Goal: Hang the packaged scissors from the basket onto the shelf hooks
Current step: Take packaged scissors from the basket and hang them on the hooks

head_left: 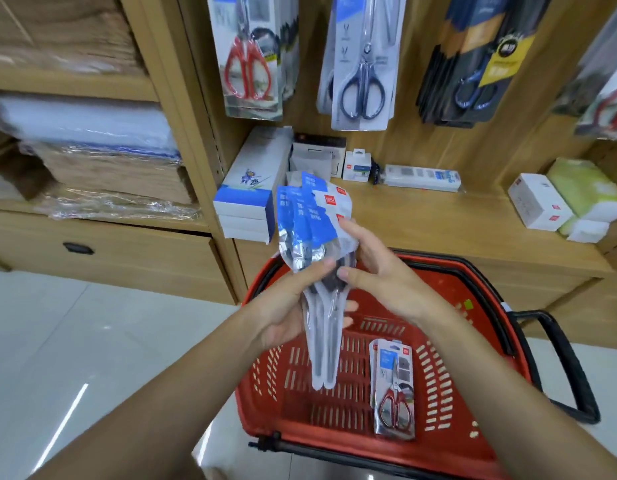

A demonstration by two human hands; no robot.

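Currently both hands grip one bundle of scissor packs (312, 271) above the red basket (449, 441): left hand (282, 306) wrapped round the lower half, right hand (376, 271) pinching the middle. One pack (393, 393) lies in the basket. Step, as judged: sorting the bundle before hanging. Next: free one pack and raise its hole to a hook among the hung scissors (360, 60).

Light wooden shelving (438, 216) fills the far side, a drawer (102, 254) at left; glossy pale floor tiles (92, 341) reflect light.
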